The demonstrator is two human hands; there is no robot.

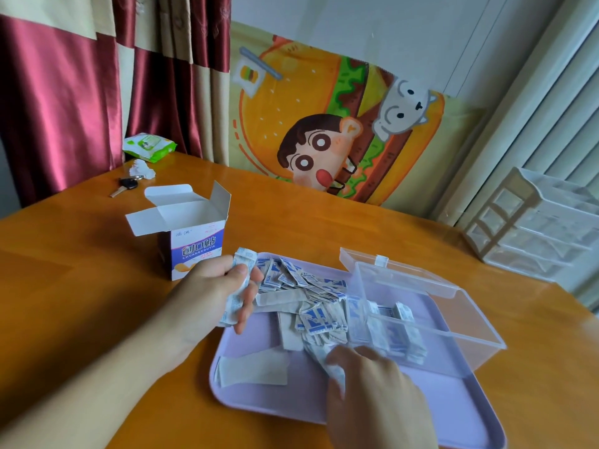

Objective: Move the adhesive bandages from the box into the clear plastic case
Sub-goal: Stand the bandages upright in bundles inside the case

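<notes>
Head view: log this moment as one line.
left hand: holds bandage stack | right hand: gathering bandages on tray | clear case: open, partly filled | box: open

We see an orange wooden counter [81, 280]. Directly on it lie a lilac tray [291, 400] at lower centre, an open bandage box [191, 241] left of centre, keys [126, 184] and a green wipes pack [149, 147] at upper left, and a drawer organiser [531, 228] at right.
</notes>
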